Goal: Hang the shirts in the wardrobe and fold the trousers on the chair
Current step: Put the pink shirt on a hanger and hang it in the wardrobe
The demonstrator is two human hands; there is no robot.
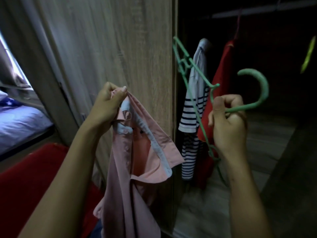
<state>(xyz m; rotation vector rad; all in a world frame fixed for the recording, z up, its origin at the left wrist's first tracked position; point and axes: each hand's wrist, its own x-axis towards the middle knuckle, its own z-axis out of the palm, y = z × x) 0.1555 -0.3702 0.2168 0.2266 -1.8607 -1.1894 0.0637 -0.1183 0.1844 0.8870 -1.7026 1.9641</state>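
Looking at the open wardrobe point(267, 138), we see both hands raised in front of it. The left hand point(108, 103) pinches the pink polo shirt point(137, 169) at the top of its collar, with the thumb pressed over the bunched cloth and the other fingers curled behind it. The shirt hangs down from that grip. Its collar falls open to show a pale blue lining and a buttoned placket. It hangs in front of the wood-grain panel point(103, 40), outside the dark opening.

The right hand point(228, 122) is closed round the green plastic hanger point(263, 90) at the base of its hook, thumb up along the near side and fingers wrapped over the stem. The hook curves up and to the right of the fist. The hanger's frame runs nearly edge-on to us, one arm reaching up and left toward the panel's edge and the other passing down behind the wrist. Shirt and hanger are apart.

Inside the wardrobe we make out a navy-and-white striped shirt point(190, 140) with a pale blue upper part. It hangs touching a red garment point(221, 74), under a rail point(257, 10) near the top. A blurred yellow-green shape point(308, 54) shows at the far right, and we cannot tell what it is. To the left lie a bed with a blue sheet point(22, 124) and, lower, a red surface point(34, 172).
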